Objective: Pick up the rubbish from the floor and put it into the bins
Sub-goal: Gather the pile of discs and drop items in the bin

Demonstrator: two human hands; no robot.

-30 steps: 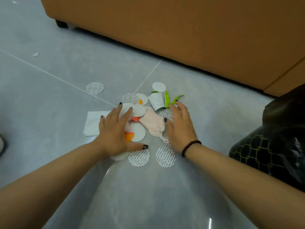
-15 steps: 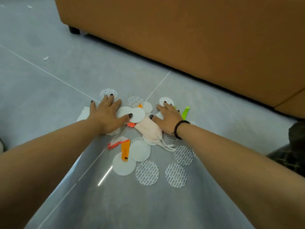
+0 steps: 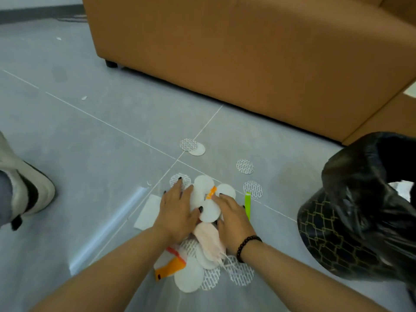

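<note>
Most of the rubbish is not yet off the floor point(image 3: 90, 154), so you are early in the job. Your left hand point(image 3: 177, 210) and right hand point(image 3: 234, 218) lie flat with fingers spread, pressed on a heap of white paper discs point(image 3: 208, 199); neither grip is closed on anything, they look to be raking the pile together. A pink face mask point(image 3: 208, 239) sits between your wrists, an orange wrapper point(image 3: 171, 266) and more discs lie nearer you, a white tissue point(image 3: 148, 211) is by your left hand and a green strip point(image 3: 247, 204) just beside your right. Several discs lie apart, further out toward the sofa point(image 3: 247, 52). The bin point(image 3: 333, 233), lined with a black bag, stands near on your right; I cannot tell what it holds. Left to do: gather, lift, drop in, then collect the strays.
</note>
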